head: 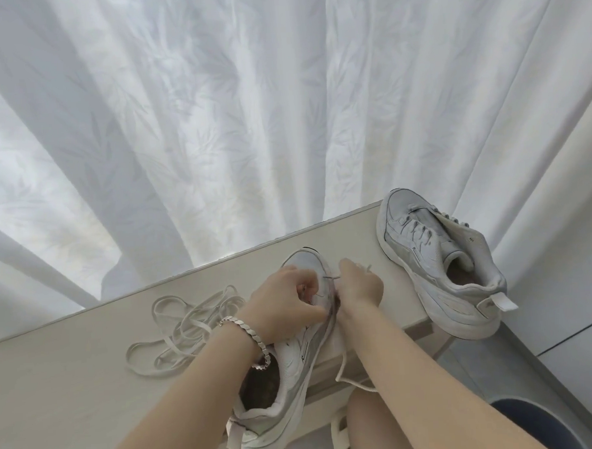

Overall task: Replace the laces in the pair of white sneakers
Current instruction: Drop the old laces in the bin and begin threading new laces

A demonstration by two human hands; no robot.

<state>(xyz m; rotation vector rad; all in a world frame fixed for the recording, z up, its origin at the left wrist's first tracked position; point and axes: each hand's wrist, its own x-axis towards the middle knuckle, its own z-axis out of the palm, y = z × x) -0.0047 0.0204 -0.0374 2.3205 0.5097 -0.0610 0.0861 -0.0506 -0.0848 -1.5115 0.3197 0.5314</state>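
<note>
A white sneaker [288,369] lies on the pale table [73,390] in front of me, toe pointing away, heel hanging over the near edge. My left hand [285,304], a silver bracelet on its wrist, pinches at the eyelets over the tongue. My right hand [361,284] grips a white lace [343,366] at the sneaker's right side; the lace's tail hangs down below the table edge. The second white sneaker [437,265] stands unlaced at the table's right end, heel toward me. A loose pile of flat white laces [187,328] lies left of my hands.
A white patterned curtain [247,106] hangs right behind the table. My bare knees and a white sandal [340,435] show below the table edge. A dark blue round seat [538,421] is at the lower right, on a grey floor.
</note>
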